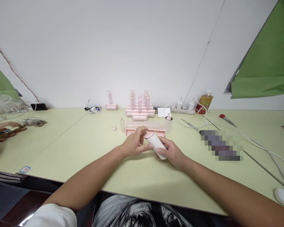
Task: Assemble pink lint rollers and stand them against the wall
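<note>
My right hand (171,154) is wrapped round a white lint-roller roll (157,147), which it holds tilted above the table. A pink end piece (149,135) shows at the roll's upper left end. My left hand (134,144) is at that end, its thumb against the roll's side and its bent index finger by the pink end. Just behind my hands lies an open long pink case (129,133), partly hidden by them. A clear pink handle tube (122,125) stands at its left, near a small pink ring cap (114,127).
Pink lint rollers (140,111) with upright handles stand by the wall. Another roll (168,124) stands upright behind my right hand. A power strip (184,110), a bottle (204,101), a screwdriver (227,119) and cables lie right. A co-worker's hand (4,126) is far left.
</note>
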Motion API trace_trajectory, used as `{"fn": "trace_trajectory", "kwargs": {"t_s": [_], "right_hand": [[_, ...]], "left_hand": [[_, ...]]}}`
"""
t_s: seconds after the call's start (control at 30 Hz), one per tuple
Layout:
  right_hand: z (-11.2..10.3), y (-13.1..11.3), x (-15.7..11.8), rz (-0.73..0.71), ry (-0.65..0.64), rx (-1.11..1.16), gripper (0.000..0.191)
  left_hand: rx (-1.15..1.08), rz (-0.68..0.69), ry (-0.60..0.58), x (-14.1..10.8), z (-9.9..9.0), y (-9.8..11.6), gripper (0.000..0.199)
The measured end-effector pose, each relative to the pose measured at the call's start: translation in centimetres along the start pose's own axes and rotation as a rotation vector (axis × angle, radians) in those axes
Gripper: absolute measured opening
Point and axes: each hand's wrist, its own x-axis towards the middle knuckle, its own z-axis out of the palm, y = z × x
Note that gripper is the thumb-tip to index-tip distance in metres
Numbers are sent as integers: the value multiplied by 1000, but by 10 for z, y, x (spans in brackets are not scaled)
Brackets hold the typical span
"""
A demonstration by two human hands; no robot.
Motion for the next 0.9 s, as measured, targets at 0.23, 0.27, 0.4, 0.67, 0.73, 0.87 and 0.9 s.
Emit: {"fn": "trace_trajectory", "kwargs": {"t_s": [0.23, 0.27, 0.4, 0.67, 0.73, 0.87, 0.9], "right_hand": [[-3, 2, 1, 8, 82, 115, 45], [-3, 2, 1, 12, 89, 126, 46], [-3, 3, 2, 13, 96, 158, 47], [-1, 0, 1, 46, 97, 161, 50], [-1, 0, 1, 52, 103, 150, 51], [-2, 0, 1, 50, 105, 131, 55], [-1, 0, 1, 49, 101, 129, 55]], "left_hand": [[-38, 9, 206, 0, 3, -1, 72], [-37, -3, 226, 1, 4, 0, 74], [-70, -34, 202, 2, 3, 4, 68], [-35, -97, -69, 1, 3, 10, 64], [-71, -102, -37, 1, 4, 8, 71], [-98, -48, 78, 1, 4, 6, 74], [-79, -35, 71, 1, 3, 6, 66]]}}
